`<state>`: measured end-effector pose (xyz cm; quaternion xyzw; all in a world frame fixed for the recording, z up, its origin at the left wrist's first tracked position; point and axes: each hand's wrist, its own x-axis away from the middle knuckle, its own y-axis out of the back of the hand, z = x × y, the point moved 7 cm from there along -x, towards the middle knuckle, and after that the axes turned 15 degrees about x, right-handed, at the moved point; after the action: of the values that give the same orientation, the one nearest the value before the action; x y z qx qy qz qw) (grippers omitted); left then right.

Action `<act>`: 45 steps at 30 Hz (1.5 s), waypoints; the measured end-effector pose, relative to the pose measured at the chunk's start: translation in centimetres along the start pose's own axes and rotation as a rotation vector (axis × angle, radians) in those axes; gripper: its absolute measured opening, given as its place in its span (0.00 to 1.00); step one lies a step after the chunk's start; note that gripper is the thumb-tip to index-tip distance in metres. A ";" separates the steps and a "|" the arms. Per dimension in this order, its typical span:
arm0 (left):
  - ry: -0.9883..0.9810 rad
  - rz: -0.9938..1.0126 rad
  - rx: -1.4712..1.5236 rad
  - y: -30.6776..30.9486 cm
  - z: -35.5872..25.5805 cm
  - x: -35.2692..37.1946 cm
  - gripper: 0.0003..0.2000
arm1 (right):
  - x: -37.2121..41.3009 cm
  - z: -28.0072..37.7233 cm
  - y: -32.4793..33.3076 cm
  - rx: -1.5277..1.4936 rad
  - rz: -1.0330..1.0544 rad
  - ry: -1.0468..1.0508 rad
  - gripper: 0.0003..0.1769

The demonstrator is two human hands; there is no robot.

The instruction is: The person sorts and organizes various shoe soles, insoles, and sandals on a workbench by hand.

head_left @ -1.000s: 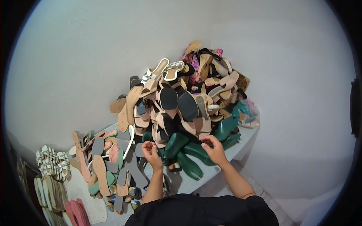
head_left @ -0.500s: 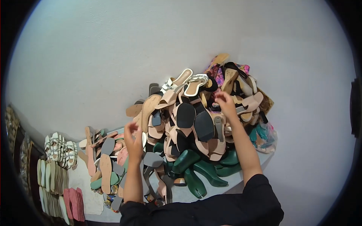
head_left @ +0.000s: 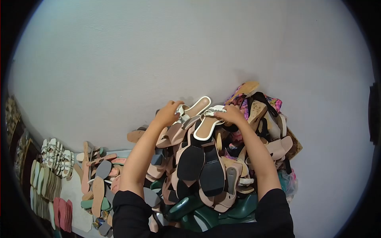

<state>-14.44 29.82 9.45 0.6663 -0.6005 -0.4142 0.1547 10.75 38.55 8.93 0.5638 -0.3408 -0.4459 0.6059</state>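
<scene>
My left hand (head_left: 170,114) has its fingers closed on the strap end of a white sandal (head_left: 199,105) with a tan insole, at the top of a heap of shoes. My right hand (head_left: 233,115) grips the strap of a second white sandal (head_left: 205,127), whose sole end points down toward me. Below them lie pink sandals with black soles (head_left: 191,163). Dark green shoe lasts (head_left: 185,208) lie at the near side of the heap.
Floral shoes (head_left: 274,103) and a plastic bag (head_left: 291,184) are on the right. Loose insoles (head_left: 98,196) spread over the table (head_left: 77,194) at left, beside white sandals (head_left: 52,152) and stacked pink soles (head_left: 62,213). A wall rises behind.
Both hands have moved up and forward to the top of the heap and closed on the white sandals. The camera view has shifted, so the heap appears lower.
</scene>
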 end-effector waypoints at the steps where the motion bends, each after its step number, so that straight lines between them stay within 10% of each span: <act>1: -0.024 0.067 -0.041 -1.5 0.4 -0.8 0.23 | -0.5 -0.5 -0.4 -0.028 -0.016 -0.013 0.39; 13: -0.008 0.142 -0.469 -5.5 4.8 -2.6 0.18 | 8.4 -3.8 10.7 -0.722 -0.662 0.057 0.25; 20: 0.088 0.195 -0.814 -6.6 5.8 -4.1 0.11 | 23.1 -5.5 14.4 -0.365 -1.065 -0.225 0.20; 28: -0.059 -0.236 -0.544 5.0 -2.5 -0.7 0.13 | 34.5 -7.7 14.2 -0.366 -1.232 -0.314 0.19; 35: -0.384 0.055 -0.091 11.5 -14.2 9.4 0.09 | 42.3 -4.4 7.3 -0.833 -1.188 -0.330 0.17; 45: -0.062 0.298 0.012 2.2 -14.3 37.7 0.07 | 50.2 2.2 1.1 -0.875 -1.163 -0.262 0.13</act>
<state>-7.79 -9.79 5.86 0.5575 -0.6996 -0.4036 0.1919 27.50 -8.75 5.76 0.3024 0.1525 -0.8537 0.3956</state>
